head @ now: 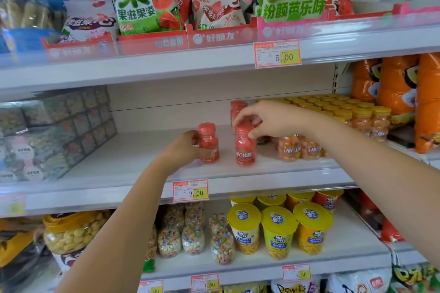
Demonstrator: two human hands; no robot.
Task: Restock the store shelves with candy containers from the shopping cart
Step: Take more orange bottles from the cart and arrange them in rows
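Red-capped bottles: two small clear plastic candy bottles, the left bottle (209, 143) and the right bottle (245, 146). Both stand upright near the front of the middle shelf (133, 162), apart from each other.
Handling: probably light and stiff, with smooth walls that may be a little slippery. They are tall and narrow, so they would tip easily, but they seem unlikely to break.
Where to hold: round the body at mid-height looks safest for carrying. A grip at the cap should do for sliding or straightening one on the shelf.
Left hand (185, 147): reaches in from the left with its fingers (206, 154) clamped round the left bottle's body, thumb low across the front.
Right hand (269, 119): comes over from the right, its fingers (253, 134) pinching the right bottle at the cap and shoulder.
Behind: more red bottles (237, 108) in a row at the back, behind the right bottle.
Right: orange bottles (289, 147) just beside the right bottle, then rows of yellow caps (333, 107).
Left: stacked boxes (59, 131), well apart from the left bottle.
Front rail: price tag (190, 191) below both bottles.
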